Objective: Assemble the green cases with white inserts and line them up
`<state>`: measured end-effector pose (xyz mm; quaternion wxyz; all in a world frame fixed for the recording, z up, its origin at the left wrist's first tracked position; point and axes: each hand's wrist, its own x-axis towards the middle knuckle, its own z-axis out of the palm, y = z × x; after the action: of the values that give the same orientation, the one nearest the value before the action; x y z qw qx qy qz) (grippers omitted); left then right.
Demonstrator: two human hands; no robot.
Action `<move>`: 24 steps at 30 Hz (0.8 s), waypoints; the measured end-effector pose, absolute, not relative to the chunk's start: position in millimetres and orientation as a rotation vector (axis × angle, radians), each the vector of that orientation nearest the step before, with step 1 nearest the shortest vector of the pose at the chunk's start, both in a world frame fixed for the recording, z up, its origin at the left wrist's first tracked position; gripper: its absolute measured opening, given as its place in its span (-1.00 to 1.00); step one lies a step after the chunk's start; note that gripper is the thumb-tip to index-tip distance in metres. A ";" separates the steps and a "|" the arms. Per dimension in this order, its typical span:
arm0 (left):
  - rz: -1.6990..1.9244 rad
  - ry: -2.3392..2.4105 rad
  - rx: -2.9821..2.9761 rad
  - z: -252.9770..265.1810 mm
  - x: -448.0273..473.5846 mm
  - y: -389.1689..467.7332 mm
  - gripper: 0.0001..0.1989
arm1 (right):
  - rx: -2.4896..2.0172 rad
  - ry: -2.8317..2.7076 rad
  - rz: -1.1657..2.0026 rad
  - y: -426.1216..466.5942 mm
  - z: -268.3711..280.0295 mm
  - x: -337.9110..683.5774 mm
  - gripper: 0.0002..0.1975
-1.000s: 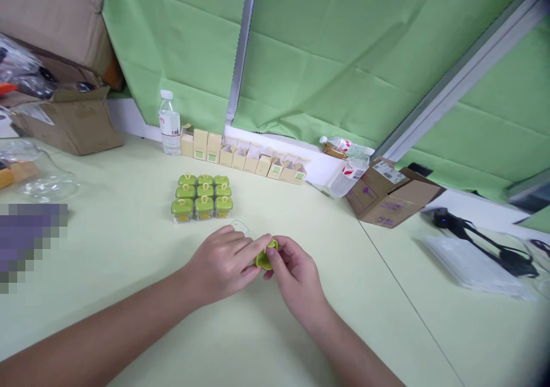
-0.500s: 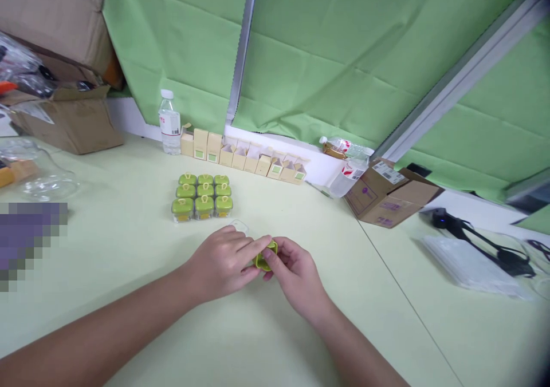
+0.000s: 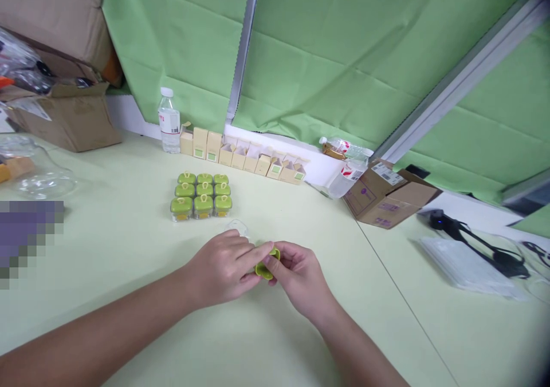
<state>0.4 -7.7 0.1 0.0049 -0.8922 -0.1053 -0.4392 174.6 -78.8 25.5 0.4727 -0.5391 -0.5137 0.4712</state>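
Between my two hands is a small green lid (image 3: 265,271), tilted so that its hollow underside and rim show. My right hand (image 3: 301,275) grips it with the thumb on the rim and the fingers behind. My left hand (image 3: 227,264) pinches its left side, the index finger lying along the upper edge. Just beyond my left hand, a clear plastic container (image 3: 237,227) rests on the table, partly hidden by the knuckles. Farther back stand several small clear jars with green lids (image 3: 203,199), set in close rows.
Small beige cartons (image 3: 238,155) line the wall, beside an upright water bottle (image 3: 169,122). To the right are a lying bottle (image 3: 344,180), an opened cardboard box (image 3: 387,195), plastic sleeves (image 3: 466,267) and a black device (image 3: 476,241). A large cardboard box (image 3: 71,118) stands left.
Both hands and the green lid have shifted slightly down toward me. The lid has tilted a little, and more of the clear container behind my left hand shows.
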 end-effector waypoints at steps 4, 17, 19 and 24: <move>-1.373 -0.355 -2.826 1.6 1.0 -8.7 -0.55 | -1.281 -1.234 1.170 -79.9 29.1 173.1 -0.73; -1.170 -0.574 -3.252 5.6 -5.1 -4.6 -0.93 | -1.191 -1.194 1.307 -80.6 38.1 178.7 -0.75; -1.175 -0.578 -3.306 6.4 -4.5 -4.5 -0.91 | -1.193 -1.186 1.319 -81.2 39.6 179.0 -0.76; -1.087 -0.615 -3.411 13.2 -4.8 -3.5 -0.87 | -1.194 -1.196 1.331 -82.1 39.5 179.7 -0.75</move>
<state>-4.8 -3.5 13.2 -0.2428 -0.9109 -0.1643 -0.2903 179.7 -82.1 39.5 0.4751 -0.4883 -0.4892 0.5445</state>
